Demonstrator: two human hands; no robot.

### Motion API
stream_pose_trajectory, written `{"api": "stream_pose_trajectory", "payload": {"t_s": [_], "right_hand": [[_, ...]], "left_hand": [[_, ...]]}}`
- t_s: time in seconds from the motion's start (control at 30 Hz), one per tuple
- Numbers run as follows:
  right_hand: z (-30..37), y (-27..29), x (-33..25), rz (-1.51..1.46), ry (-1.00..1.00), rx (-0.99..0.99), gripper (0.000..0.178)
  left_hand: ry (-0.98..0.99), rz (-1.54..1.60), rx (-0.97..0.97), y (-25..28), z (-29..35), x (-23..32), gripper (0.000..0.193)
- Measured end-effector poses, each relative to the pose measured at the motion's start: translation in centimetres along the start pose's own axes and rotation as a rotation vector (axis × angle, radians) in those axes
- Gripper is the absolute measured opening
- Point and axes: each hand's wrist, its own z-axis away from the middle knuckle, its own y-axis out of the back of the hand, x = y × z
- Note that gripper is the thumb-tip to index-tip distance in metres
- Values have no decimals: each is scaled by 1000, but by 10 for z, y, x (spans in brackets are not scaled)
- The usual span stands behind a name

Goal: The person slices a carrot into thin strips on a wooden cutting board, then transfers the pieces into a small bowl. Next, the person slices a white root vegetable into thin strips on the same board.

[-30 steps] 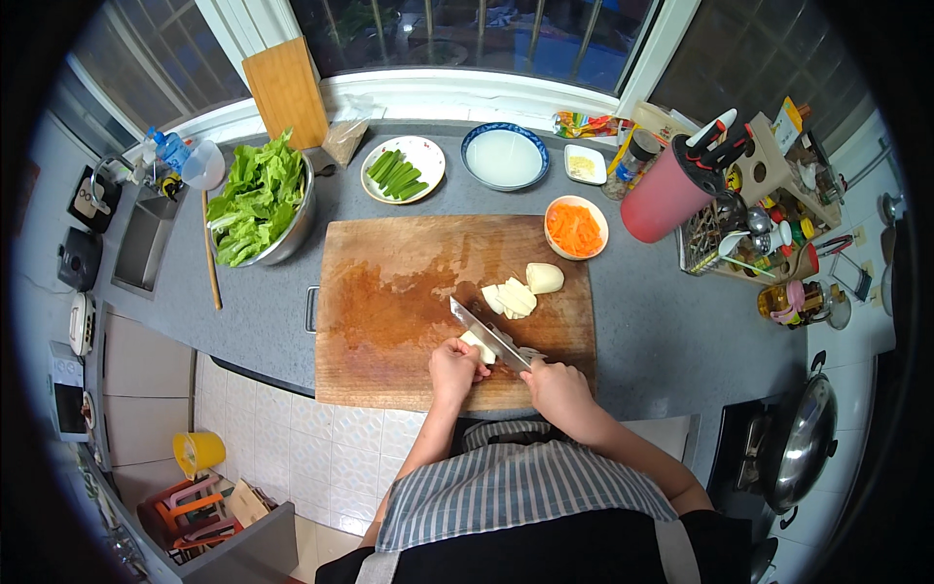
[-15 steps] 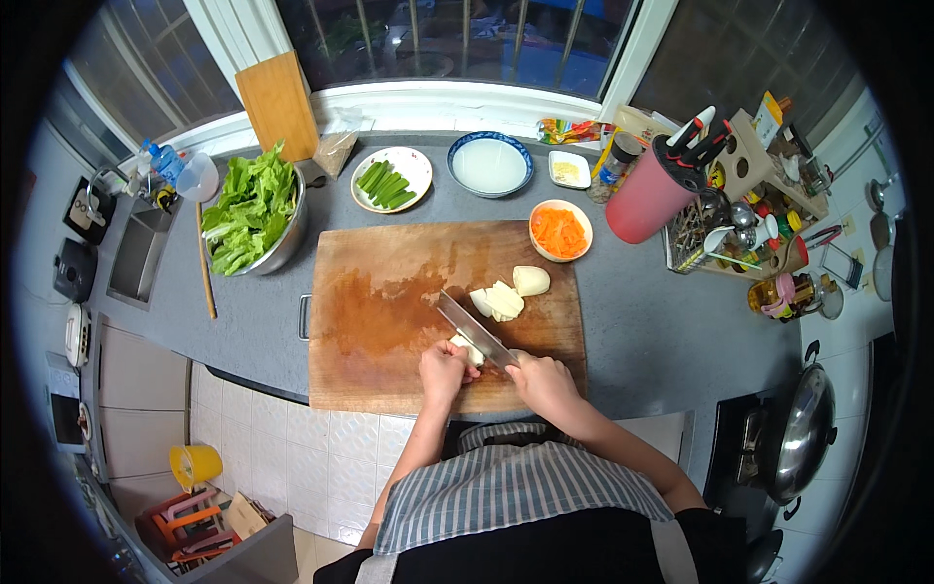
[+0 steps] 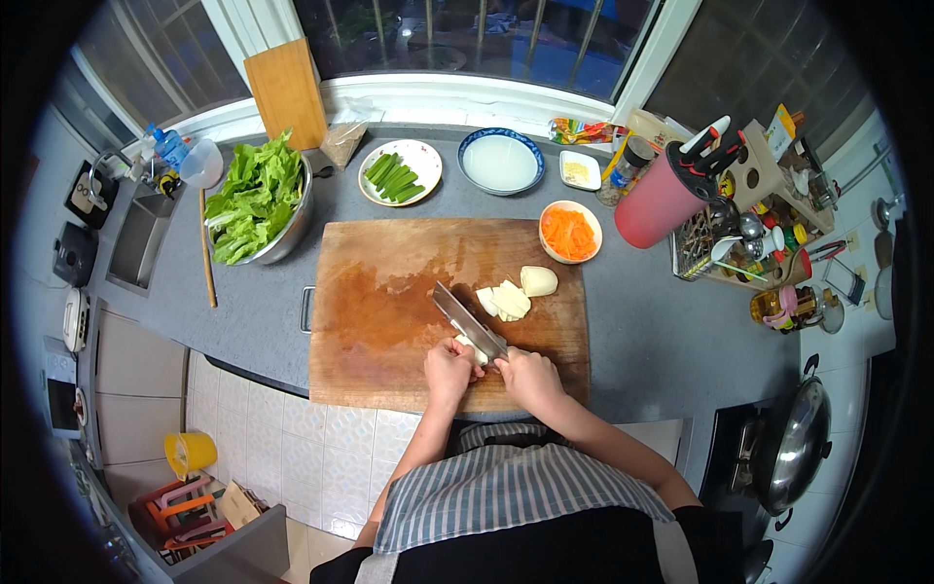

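My right hand [image 3: 531, 380] is closed round the handle of a cleaver [image 3: 469, 322], whose blade slants toward the far left over the wooden cutting board [image 3: 360, 341]. With bent fingers, my left hand [image 3: 449, 373] presses a pale vegetable piece [image 3: 475, 348] onto the board beside the blade. The blade covers part of that piece, and I cannot tell its exact kind. Farther up the board lie several pale slices [image 3: 506, 301], with an uncut rounded chunk [image 3: 539, 281] next to them.
Behind the board stand a bowl of carrot shreds [image 3: 569, 234], a plate of green vegetable pieces [image 3: 393, 178], a blue-rimmed bowl of cloudy liquid [image 3: 501, 163] and a small white dish [image 3: 580, 170]. Leafy greens [image 3: 255, 200] fill a metal bowl at left. At right is a red knife block [image 3: 657, 200].
The cleaver blade has shifted slightly and stands a little steeper beside the held piece. Both hands keep their holds. The whole view has moved a little.
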Motion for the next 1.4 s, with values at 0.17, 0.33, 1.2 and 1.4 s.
{"api": "stream_pose_trajectory", "payload": {"t_s": [0.17, 0.33, 1.2, 1.4], "right_hand": [[7, 22, 4, 0, 21, -24, 30], [18, 37, 3, 53, 33, -85, 30], [7, 34, 7, 6, 23, -188, 27], [-9, -5, 6, -82, 32, 24, 29]], "left_hand": [[-18, -33, 56, -3, 1, 2, 21], [-41, -61, 59, -3, 4, 3, 21], [-78, -134, 21, -2, 3, 1, 20], [-120, -52, -9, 0, 4, -5, 20]]}}
